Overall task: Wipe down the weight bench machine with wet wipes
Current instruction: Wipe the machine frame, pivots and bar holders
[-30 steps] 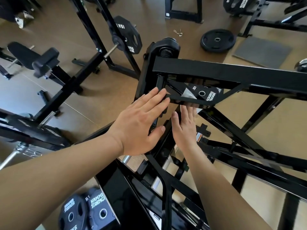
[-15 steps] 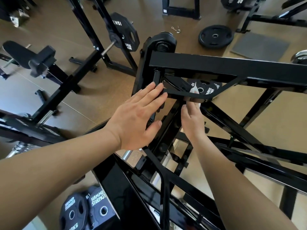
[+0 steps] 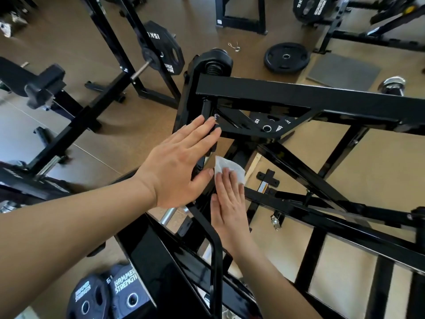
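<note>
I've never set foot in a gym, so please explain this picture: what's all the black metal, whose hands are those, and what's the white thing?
The camera sits on a person's head and looks down at their own hands. The black bars are a weight machine frame. The left hand rests flat on it, fingers straight. The right hand presses a white wet wipe against a bar to clean it. On the brown floor lie weight plates.
</note>
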Demonstrator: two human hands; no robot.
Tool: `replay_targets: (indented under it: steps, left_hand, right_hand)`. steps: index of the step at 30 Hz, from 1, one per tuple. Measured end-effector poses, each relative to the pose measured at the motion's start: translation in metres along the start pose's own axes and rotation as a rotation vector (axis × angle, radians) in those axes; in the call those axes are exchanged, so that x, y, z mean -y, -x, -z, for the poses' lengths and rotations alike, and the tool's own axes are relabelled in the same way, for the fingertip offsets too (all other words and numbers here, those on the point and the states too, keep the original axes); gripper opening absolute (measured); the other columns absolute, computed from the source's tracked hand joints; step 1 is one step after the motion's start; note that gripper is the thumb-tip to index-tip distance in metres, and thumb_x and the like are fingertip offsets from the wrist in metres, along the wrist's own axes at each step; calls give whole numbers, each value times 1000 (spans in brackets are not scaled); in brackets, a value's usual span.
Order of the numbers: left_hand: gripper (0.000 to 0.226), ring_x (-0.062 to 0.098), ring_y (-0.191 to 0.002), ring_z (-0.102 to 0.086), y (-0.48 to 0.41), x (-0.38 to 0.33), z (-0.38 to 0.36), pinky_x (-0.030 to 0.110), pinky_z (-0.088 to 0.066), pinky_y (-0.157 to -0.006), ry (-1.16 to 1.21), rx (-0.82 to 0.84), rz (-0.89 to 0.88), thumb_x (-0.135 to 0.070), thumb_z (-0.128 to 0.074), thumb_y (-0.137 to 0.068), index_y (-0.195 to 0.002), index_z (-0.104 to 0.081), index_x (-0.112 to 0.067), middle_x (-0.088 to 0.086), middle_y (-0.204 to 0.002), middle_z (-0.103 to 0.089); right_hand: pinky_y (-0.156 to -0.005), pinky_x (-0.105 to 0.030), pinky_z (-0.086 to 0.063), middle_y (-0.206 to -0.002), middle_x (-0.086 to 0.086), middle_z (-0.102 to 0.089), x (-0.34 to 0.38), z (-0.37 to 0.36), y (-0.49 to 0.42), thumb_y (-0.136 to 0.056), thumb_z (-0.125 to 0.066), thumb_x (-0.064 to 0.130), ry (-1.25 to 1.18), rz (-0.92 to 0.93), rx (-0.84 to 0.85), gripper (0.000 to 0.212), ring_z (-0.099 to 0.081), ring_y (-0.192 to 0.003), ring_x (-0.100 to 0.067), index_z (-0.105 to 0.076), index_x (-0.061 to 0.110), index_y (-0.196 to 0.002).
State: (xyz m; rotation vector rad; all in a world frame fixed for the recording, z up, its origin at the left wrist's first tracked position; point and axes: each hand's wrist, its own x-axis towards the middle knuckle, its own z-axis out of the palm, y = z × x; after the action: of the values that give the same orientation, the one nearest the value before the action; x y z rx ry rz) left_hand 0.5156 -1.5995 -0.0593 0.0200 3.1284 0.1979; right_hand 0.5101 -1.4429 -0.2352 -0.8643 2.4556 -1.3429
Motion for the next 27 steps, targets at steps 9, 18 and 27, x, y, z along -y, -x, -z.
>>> replay_targets:
  steps: [9, 18, 27]
  left_hand:
    - [77, 5, -157, 9, 0, -1, 0, 38, -15, -129, 0, 14, 7, -54, -38, -96, -164, -16, -27, -12, -172, -2]
    - [76, 3, -156, 12, 0, -2, 1, 36, -13, -129, 2, 14, 13, -53, -43, -99, -165, -12, -30, -14, -171, 3]
    - [81, 5, -157, 10, -3, -4, 5, 38, -12, -130, 7, 29, 15, -60, -30, -93, -165, -12, -28, -11, -172, 0]
  right_hand:
    - [-131, -45, -5, -174, 6, -4, 17, -3, 19, -113, -21, 41, -223, -62, 56, 56, 3, -160, -15, -20, 16, -163]
    - [-131, -37, -5, -171, 17, 1, 27, 26, 2, -113, -27, 39, -229, -160, 182, 55, 10, -154, 7, -17, 23, -164]
    - [-130, -38, -15, -160, 35, -28, 21, 68, 14, -108, -38, 59, -512, -353, 228, 51, -18, -149, 13, -35, 45, -157]
